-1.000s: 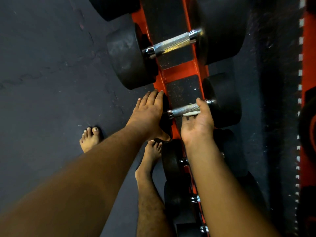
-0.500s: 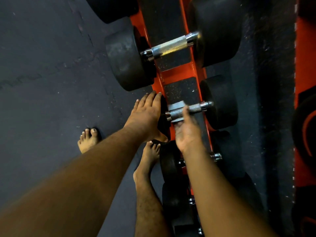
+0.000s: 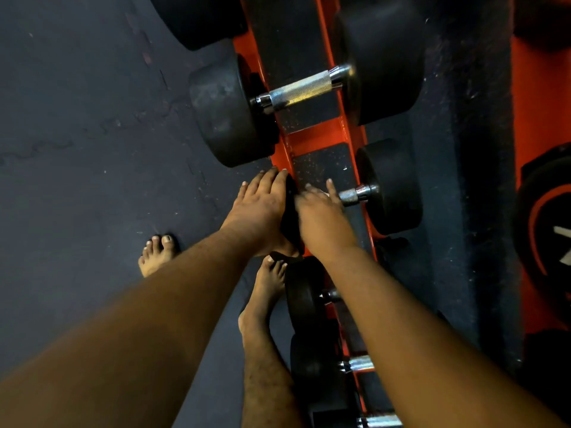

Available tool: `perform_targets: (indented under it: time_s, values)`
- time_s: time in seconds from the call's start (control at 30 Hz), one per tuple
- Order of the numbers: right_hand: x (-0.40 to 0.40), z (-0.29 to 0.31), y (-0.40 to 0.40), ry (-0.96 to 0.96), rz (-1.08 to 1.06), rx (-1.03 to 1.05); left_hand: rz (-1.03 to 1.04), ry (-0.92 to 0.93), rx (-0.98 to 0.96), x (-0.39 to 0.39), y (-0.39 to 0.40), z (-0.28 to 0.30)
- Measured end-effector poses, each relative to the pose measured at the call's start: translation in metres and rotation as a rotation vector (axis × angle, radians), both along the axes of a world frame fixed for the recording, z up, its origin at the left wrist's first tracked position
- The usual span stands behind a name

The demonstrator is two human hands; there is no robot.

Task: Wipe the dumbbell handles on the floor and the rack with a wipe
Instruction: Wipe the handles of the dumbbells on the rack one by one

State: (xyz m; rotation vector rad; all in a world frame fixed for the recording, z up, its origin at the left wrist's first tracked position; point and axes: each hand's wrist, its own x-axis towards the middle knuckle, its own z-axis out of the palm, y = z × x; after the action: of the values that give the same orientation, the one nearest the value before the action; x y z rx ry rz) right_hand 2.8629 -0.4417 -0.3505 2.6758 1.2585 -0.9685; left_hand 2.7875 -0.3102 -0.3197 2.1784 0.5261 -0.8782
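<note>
On the handle, right hand has slid leftward; left hand stays

No legible text, label, brand or number on the dumbbells or rack.

Right hand grips dumbbell handle; left hand steadies it.

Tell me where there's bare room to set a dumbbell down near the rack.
Free: the dark floor left of the orange rack, beyond the bare feet. Crowded: the rack itself, where the left hand and right hand work.
</note>
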Motion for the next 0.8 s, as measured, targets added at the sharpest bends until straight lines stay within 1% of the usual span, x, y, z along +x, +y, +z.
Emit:
perform_targets:
  time_s: [0.03,0.07,0.13,0.2,0.23,0.27,0.3,0.33,0.37,0.4,0.43,0.47,0.5,0.53,0.57,0.6,0.67,0.7,0.73,0.8]
  values:
    - [-0.001,-0.004,-0.006,-0.007,0.06,-0.033,-0.001,0.0,-0.003,0.0,0.0,0.001]
    - [-0.003,-0.004,-0.012,-0.017,0.081,-0.012,0.002,-0.003,-0.004,0.0,0.0,0.001]
    - [-0.014,0.001,-0.031,-0.027,0.1,0.108,0.015,-0.005,-0.007,-0.001,0.0,0.002]
    - [-0.03,0.007,-0.051,-0.011,0.059,0.199,0.015,-0.012,-0.007,-0.001,0.001,0.001]
    - [-0.038,0.01,-0.059,0.025,-0.017,0.233,0.015,-0.016,-0.006,-0.001,0.0,0.001]
    - [-0.047,0.01,-0.065,0.072,-0.175,0.259,0.013,-0.016,-0.007,-0.001,0.0,0.001]
    - [-0.055,0.01,-0.068,0.093,-0.413,0.283,0.012,-0.015,-0.007,-0.002,0.0,0.001]
    - [-0.06,0.01,-0.066,0.107,-0.752,0.301,0.012,-0.013,-0.006,-0.002,0.0,0.001]
    - [-0.058,0.008,-0.062,0.155,-1.169,0.358,0.013,-0.012,-0.005,-0.003,0.0,0.0]
    - [-0.052,0.007,-0.055,0.271,-1.586,0.456,0.014,-0.012,-0.004,-0.003,0.001,0.0]
    - [-0.04,0.006,-0.049,0.398,-1.924,0.58,0.012,-0.012,-0.005,-0.003,0.0,0.0]
    - [-0.026,0.004,-0.046,0.522,-2.137,0.726,0.012,-0.015,-0.004,-0.003,0.0,0.0]
    - [-0.012,0.002,-0.04,0.631,-2.236,0.861,0.011,-0.017,-0.001,-0.002,0.0,0.0]
    - [-0.003,0.002,-0.031,0.715,-2.271,0.957,0.012,-0.017,0.002,-0.002,0.0,0.0]
    - [0.0,0.004,-0.021,0.798,-2.268,1.004,0.013,-0.02,0.008,-0.002,0.0,-0.001]
    - [-0.004,0.007,-0.013,0.87,-2.236,0.97,0.015,-0.022,0.012,-0.002,0.0,-0.002]
    - [-0.017,0.012,-0.002,0.99,-2.12,0.803,0.009,-0.022,0.008,-0.002,0.001,-0.002]
    - [-0.019,0.015,-0.001,1.022,-2.08,0.753,0.008,-0.019,0.003,-0.002,0.001,-0.002]
    - [-0.015,0.014,-0.002,1.031,-2.071,0.761,0.011,-0.02,0.002,-0.003,0.001,-0.003]
    - [0.002,0.012,-0.007,0.977,-2.119,0.956,0.016,-0.024,0.003,-0.004,0.002,-0.003]
